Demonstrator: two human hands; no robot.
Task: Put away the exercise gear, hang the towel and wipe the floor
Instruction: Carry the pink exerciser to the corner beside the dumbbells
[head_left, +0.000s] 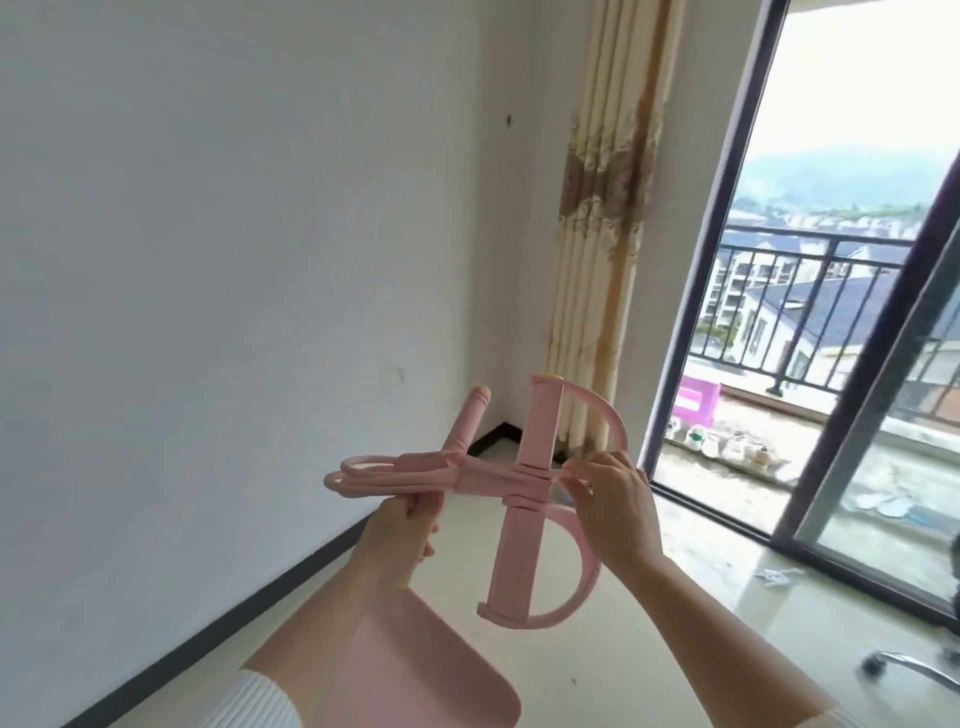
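**Two hands hold up a pink pull trainer**

From the head camera, a person holds a pink pull trainer (519, 551) up in the air, in front of the body and above the floor (571, 686). Nothing else touches it.

The trainer has a long flat foot bar (511, 571) that stands almost upright. Two round foot straps curve out from the bar's right side. Pink stretchy tubes (363, 470) run sideways and are wound round the middle of the bar. A round pink handle (467, 421) pokes up and to the left of the tubes.

The left hand (402, 527) grips the tubes to the left of the bar. Its fingers (422, 512) are curled tight round them. The right hand (615, 501) is on the other side of the bar. Its fingers (574, 472) are pressed together and pinch a bit of tube just beside the wound part.

Below the left arm there is a flat pink thing (415, 680). I cannot tell what it is.

A white wall (234, 260) is on the left. A cream and brown curtain (597, 208) hangs in the corner. Next to it is a glass door (852, 415) with a dark frame. Outside, shoes (727, 444) sit in a row on the balcony, near a black railing (810, 244). A chair leg with a wheel (904, 665) shows at the bottom right.
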